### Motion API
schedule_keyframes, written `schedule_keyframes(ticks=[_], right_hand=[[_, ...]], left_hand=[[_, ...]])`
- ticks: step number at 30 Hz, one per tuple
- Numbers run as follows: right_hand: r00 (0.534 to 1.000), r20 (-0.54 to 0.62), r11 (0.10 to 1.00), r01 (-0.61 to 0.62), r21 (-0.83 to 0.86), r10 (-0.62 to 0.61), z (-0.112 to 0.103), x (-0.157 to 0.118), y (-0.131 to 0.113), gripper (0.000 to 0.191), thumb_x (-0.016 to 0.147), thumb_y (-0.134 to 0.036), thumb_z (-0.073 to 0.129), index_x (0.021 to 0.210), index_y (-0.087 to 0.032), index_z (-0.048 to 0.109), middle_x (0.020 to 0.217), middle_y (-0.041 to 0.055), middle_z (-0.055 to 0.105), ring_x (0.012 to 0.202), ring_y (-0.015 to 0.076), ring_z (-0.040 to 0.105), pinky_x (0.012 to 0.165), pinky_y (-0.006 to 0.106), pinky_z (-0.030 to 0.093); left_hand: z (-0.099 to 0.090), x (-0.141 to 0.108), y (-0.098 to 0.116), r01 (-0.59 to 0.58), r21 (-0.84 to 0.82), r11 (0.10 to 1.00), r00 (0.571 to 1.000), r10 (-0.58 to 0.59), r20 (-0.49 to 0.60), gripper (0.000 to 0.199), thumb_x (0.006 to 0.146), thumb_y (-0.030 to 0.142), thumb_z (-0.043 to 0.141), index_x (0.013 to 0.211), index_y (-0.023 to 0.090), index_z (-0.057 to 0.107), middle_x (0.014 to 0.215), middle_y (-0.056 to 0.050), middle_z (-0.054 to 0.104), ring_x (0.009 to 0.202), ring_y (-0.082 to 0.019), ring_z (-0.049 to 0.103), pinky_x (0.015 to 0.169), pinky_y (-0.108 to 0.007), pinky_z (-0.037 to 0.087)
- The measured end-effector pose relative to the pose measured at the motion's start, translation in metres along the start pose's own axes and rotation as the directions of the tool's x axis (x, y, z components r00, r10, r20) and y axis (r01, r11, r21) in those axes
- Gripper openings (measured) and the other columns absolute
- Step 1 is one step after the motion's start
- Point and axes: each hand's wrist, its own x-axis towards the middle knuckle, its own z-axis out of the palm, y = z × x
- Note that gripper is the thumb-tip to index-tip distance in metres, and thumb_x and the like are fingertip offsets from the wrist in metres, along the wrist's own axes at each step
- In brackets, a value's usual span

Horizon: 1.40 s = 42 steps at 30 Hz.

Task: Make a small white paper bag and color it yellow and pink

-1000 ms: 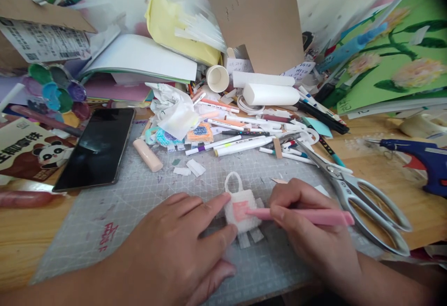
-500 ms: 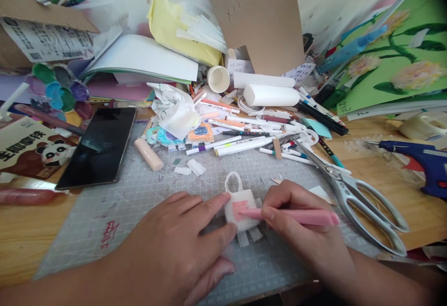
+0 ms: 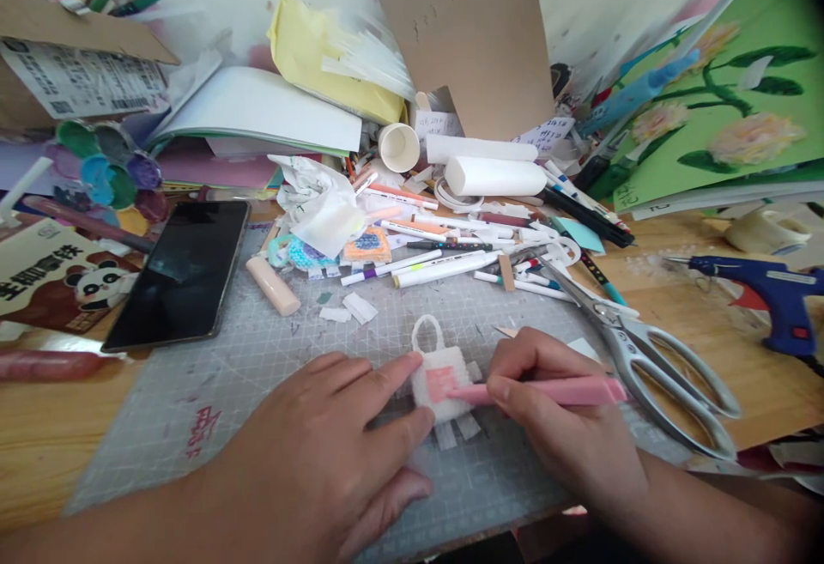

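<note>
A small white textured bag-shaped piece point(image 3: 456, 410) with a loop handle lies on the grey cutting mat point(image 3: 257, 392). Pink colour fills a squarish patch on its front. My left hand point(image 3: 328, 435) rests at its left side, fingers stretched and apart, with two fingertips touching its edge. Between the thumb and fingers of my right hand point(image 3: 560, 409) is a pink marker point(image 3: 579, 390), its tip on the pink patch. White strips of tape or paper point(image 3: 446, 436) stick out from under the piece.
Large scissors point(image 3: 669, 384) lie on the right, with a blue glue gun point(image 3: 760, 285) beyond. On the left is a black phone point(image 3: 184, 272). Several markers point(image 3: 444, 268) and a beige cylinder point(image 3: 272, 285) lie behind the hands.
The marker tip has shifted slightly right and down on the pink patch, which looks more evenly filled. My left hand stays in place; the whole view has moved a little.
</note>
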Motion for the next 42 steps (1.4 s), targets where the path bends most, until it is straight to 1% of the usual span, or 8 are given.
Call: schedule_keyframes(ticks=[6,11,23,26,30,33,40,42], right_hand=[[1.000,0.023,0.998,-0.018,0.062,0.017,0.0011,0.0001,0.0015,0.018,0.075,-0.022,0.060,0.059,-0.021,0.051,0.053,-0.0049,0.048,0.050,0.0113,0.040,0.048,0.025,0.032],[1.000,0.003,0.991,-0.010,0.134,0.010,0.0009,-0.0018,0.0057,0.017,0.077,-0.021,0.058,0.062,-0.022,0.051,0.054,-0.0052,0.046,0.052,0.0122,0.039,0.050,0.026,0.032],[0.999,0.002,0.996,-0.040,0.085,0.040,0.0007,-0.0010,0.0049,0.020,0.078,-0.025,0.060,0.060,-0.022,0.051,0.053,-0.0047,0.047,0.052,0.0125,0.040,0.050,0.025,0.033],[0.999,0.005,0.998,-0.050,0.025,0.050,0.0006,-0.0009,0.0036,0.021,0.079,-0.025,0.060,0.060,-0.022,0.053,0.054,-0.0038,0.049,0.053,0.0128,0.042,0.050,0.025,0.033],[1.000,0.007,0.998,-0.028,0.063,0.028,0.0000,-0.0016,0.0046,0.022,0.082,-0.028,0.058,0.062,-0.022,0.053,0.056,-0.0037,0.049,0.053,0.0133,0.042,0.050,0.025,0.034],[0.999,0.030,1.000,-0.022,0.019,0.021,0.0003,-0.0016,0.0045,0.021,0.081,-0.026,0.059,0.061,-0.022,0.053,0.056,-0.0038,0.048,0.053,0.0129,0.042,0.050,0.025,0.034],[1.000,-0.003,0.999,-0.020,0.029,0.020,0.0013,-0.0024,0.0041,0.019,0.078,-0.024,0.060,0.060,-0.022,0.052,0.055,-0.0036,0.049,0.052,0.0133,0.042,0.050,0.026,0.034],[0.999,-0.043,0.998,-0.018,0.057,0.020,0.0010,-0.0024,0.0056,0.018,0.080,-0.025,0.058,0.063,-0.022,0.053,0.056,-0.0031,0.049,0.054,0.0143,0.042,0.051,0.027,0.034]], left_hand=[[-0.0011,0.0028,0.0018,0.002,-0.008,1.000,0.998,-0.003,-0.061,0.028,0.089,0.041,0.050,0.108,0.027,0.066,0.123,-0.010,0.063,0.083,-0.027,0.065,0.070,-0.044,0.055],[-0.0010,-0.0001,0.0017,0.012,-0.004,1.000,1.000,-0.012,-0.025,0.030,0.090,0.041,0.048,0.112,0.029,0.064,0.127,-0.010,0.061,0.086,-0.027,0.064,0.072,-0.045,0.054],[-0.0017,0.0027,0.0012,0.007,-0.017,1.000,0.999,-0.008,-0.033,0.028,0.088,0.040,0.051,0.107,0.026,0.067,0.123,-0.012,0.064,0.082,-0.028,0.066,0.069,-0.046,0.055],[-0.0033,0.0027,0.0022,0.003,-0.001,1.000,1.000,-0.003,-0.014,0.028,0.087,0.040,0.054,0.106,0.025,0.067,0.124,-0.013,0.063,0.084,-0.028,0.066,0.071,-0.044,0.055],[-0.0048,0.0022,0.0031,0.017,0.002,1.000,1.000,-0.017,0.022,0.029,0.086,0.041,0.054,0.106,0.025,0.067,0.126,-0.014,0.061,0.089,-0.029,0.066,0.073,-0.046,0.054],[-0.0045,0.0019,0.0028,0.017,-0.007,1.000,1.000,-0.017,0.021,0.028,0.086,0.039,0.055,0.107,0.025,0.066,0.126,-0.014,0.061,0.087,-0.030,0.066,0.071,-0.047,0.054],[-0.0030,-0.0005,0.0002,0.009,-0.005,1.000,1.000,-0.009,-0.011,0.028,0.087,0.040,0.054,0.109,0.025,0.065,0.125,-0.011,0.062,0.085,-0.027,0.065,0.073,-0.044,0.054],[-0.0035,-0.0005,0.0002,0.017,-0.005,1.000,1.000,-0.017,-0.003,0.027,0.088,0.039,0.053,0.108,0.025,0.065,0.126,-0.011,0.062,0.086,-0.026,0.065,0.073,-0.044,0.053]])
